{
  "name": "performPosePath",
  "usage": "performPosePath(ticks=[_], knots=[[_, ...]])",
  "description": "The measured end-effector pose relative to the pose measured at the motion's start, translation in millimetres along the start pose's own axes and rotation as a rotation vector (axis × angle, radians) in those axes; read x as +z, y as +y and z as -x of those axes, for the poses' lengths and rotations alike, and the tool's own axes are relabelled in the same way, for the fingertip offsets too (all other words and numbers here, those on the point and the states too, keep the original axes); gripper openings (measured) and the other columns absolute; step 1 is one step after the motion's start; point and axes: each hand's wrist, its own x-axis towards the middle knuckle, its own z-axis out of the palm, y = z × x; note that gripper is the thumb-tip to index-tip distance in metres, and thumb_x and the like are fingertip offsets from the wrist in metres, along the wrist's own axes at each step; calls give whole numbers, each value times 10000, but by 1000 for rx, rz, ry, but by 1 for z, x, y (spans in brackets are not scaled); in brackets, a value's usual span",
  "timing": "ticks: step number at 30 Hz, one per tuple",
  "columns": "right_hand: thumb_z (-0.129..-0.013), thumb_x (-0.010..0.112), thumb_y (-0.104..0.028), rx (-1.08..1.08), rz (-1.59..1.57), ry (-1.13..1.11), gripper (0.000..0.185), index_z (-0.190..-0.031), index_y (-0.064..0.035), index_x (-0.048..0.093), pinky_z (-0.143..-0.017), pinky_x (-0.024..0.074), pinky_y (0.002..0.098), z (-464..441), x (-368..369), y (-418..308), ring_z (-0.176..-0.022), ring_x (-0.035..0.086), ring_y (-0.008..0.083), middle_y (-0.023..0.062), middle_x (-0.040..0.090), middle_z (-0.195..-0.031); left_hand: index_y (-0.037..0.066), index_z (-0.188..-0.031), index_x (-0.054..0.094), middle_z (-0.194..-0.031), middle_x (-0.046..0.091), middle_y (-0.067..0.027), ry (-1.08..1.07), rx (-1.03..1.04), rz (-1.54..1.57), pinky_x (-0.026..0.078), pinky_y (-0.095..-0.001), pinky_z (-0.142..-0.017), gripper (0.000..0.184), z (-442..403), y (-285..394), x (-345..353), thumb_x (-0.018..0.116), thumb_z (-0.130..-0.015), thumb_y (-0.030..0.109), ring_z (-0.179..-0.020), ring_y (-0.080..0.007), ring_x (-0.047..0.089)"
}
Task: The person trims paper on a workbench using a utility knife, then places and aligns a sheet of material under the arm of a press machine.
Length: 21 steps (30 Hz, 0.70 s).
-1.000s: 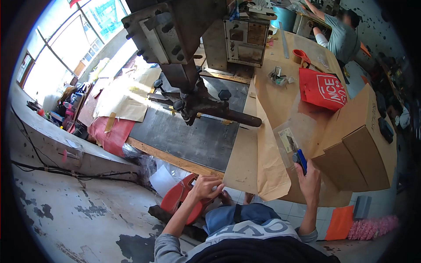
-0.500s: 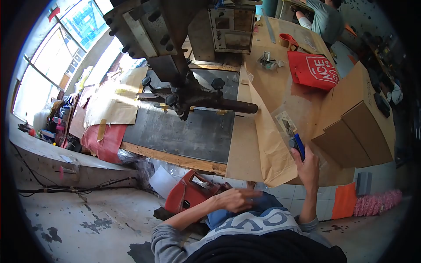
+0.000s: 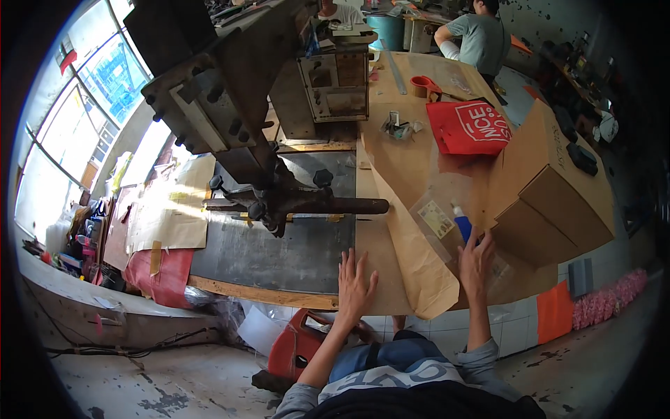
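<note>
My left hand [image 3: 356, 288] lies palm down with its fingers spread, at the near edge of the table beside the dark press bed [image 3: 279, 255]. To the right, my right hand [image 3: 476, 264] has its fingers stretched out over the brown paper [image 3: 419, 269]. Its fingertips are at the lower end of the blue-handled pliers [image 3: 463, 228], which lie on the table with a pale tip pointing away. Whether the fingertips still touch the handle is hard to make out. A clear bag with a printed card [image 3: 436, 218] lies just left of the pliers.
A heavy press arm with a horizontal bar [image 3: 342, 205] hangs over the bed. At right stands a cardboard box [image 3: 551, 202]. Farther back are a red bag [image 3: 467, 127], orange-handled scissors [image 3: 426, 86] and a seated person [image 3: 480, 45]. A red chair [image 3: 296, 346] is below.
My left hand has moved from my lap up and forward onto the table edge. My right hand has lowered the pliers to the table and loosened its fingers. The view has shifted.
</note>
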Motion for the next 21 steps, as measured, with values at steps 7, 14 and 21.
performPosePath(ticks=[7, 14, 21], knots=[[-883, 595, -339, -55, -1253, -438, 484, -1198, 18, 507, -860, 444, 340, 27, -5, -16, -1026, 546, 276, 143, 519, -1131, -23, -1369, 295, -1419, 274, -269, -89, -11, 100, 260, -477, -1061, 663, 42, 2, -22, 613, -817, 160, -1326, -414, 264], [-839, 533, -587, -227, -1363, -224, 691, -1227, -17, 478, -857, 445, 388, 40, -5, -33, -1014, 544, 311, 215, 502, -1142, -54, -1371, 276, -1392, 336, -240, 82, -109, 33, 287, -458, -1041, 705, 42, 20, 1, 618, -778, 113, -1272, -395, 326], [-719, 689, -546, -837, -712, -76, 811, -1319, -125, 342, -906, 334, 589, 79, 33, -5, -1093, 459, 380, 262, 431, -1210, 53, -1294, 472, -1338, 404, -211, 261, -219, -212, 371, -451, -912, 586, 30, 39, 32, 641, -734, 91, -1073, -375, 436]])
